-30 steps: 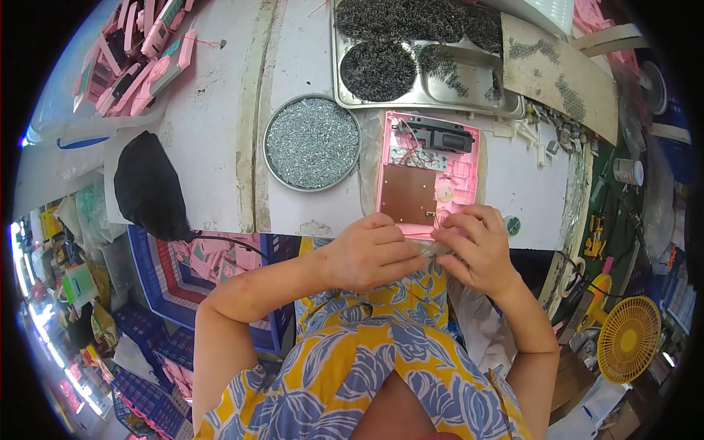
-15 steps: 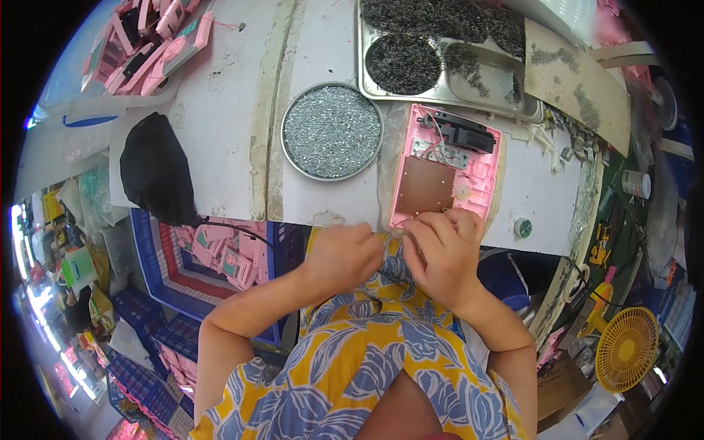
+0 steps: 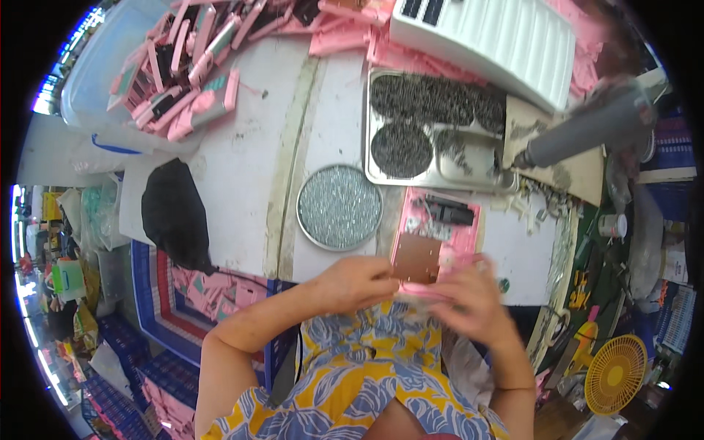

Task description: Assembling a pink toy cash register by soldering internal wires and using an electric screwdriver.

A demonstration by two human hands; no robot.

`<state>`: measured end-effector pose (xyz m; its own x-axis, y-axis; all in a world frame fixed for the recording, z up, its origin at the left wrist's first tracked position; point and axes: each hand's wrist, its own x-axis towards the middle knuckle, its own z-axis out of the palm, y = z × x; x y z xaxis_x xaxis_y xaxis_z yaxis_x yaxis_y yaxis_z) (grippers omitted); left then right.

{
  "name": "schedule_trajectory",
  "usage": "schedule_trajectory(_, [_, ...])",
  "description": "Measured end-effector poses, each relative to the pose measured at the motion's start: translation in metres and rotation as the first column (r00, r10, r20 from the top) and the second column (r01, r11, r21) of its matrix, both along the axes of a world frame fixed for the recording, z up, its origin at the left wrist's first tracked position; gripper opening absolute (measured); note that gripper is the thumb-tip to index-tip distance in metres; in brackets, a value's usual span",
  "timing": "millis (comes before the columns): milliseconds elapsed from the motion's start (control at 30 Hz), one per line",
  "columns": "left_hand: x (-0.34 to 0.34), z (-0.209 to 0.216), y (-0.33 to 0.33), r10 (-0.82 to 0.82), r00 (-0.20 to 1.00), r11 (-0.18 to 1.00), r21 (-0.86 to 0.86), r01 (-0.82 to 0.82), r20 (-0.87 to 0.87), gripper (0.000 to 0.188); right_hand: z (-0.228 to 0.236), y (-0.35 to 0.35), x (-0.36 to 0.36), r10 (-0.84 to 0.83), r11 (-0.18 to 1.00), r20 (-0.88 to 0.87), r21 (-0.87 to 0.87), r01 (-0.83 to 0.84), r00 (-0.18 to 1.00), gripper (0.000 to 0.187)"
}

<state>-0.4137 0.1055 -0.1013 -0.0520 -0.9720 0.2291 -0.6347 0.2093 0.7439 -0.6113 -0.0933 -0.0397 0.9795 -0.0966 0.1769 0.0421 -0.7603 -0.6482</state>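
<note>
A pink plastic casing [image 3: 462, 238] lies on the worktable, holding a brown circuit board [image 3: 416, 258], a black part [image 3: 449, 210] and thin wires. Beside its near left corner is my left hand [image 3: 357, 283], fingers curled together; whatever they may pinch is hidden. My right hand [image 3: 473, 301] is over the near right part of the casing, smeared by motion, so its grip does not show. Left of the casing stands a round metal dish [image 3: 301, 209] full of small silvery pins or screws. A dark grey powered screwdriver [image 3: 587, 132] hangs at the upper right, blurred.
Behind the casing sits a metal tray [image 3: 374, 165] with many small dark screws. A white ribbed box [image 3: 499, 51] and pink casings [image 3: 337, 40] lie farther back. At left are a black pouch-like thing [image 3: 176, 213] and a blue crate [image 3: 150, 293]. A yellow fan [image 3: 616, 374] stands lower right.
The view has shifted, so the table sits lower in the picture and more of its far side shows. The screwdriver has come into view. My right hand has moved off the casing's near edge, fingers blurred.
</note>
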Motion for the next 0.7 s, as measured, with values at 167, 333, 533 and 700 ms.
schedule_trajectory(167, [0.008, 0.000, -0.020, -0.132, 0.985, 0.989, 0.050, 0.138, -0.111, 0.016, 0.027, -0.207, 0.033, -0.642, 0.760, 0.094, 0.207, 0.616, 0.761, 0.018])
schedule_trajectory(333, [-0.004, -0.008, -0.002, -0.030, 0.994, 0.999, 0.042, 0.034, -0.104, 0.014, 0.056, -0.282, 0.230, -0.253, 0.930, 0.374, -0.161, 0.332, 0.892, 0.016])
schedule_trajectory(533, [-0.023, -0.003, 0.013, 0.105, 0.990, 0.987, 0.128, -0.092, -0.096, 0.016, 0.053, -0.306, 0.336, -0.114, 0.772, 0.386, -0.546, 0.326, 0.916, 0.017])
schedule_trajectory(700, [-0.022, 0.002, 0.010, 0.112, 0.986, 0.987, 0.133, -0.096, -0.123, 0.014, 0.041, -0.326, 0.353, -0.051, 0.628, 0.388, -0.704, 0.332, 0.920, 0.020])
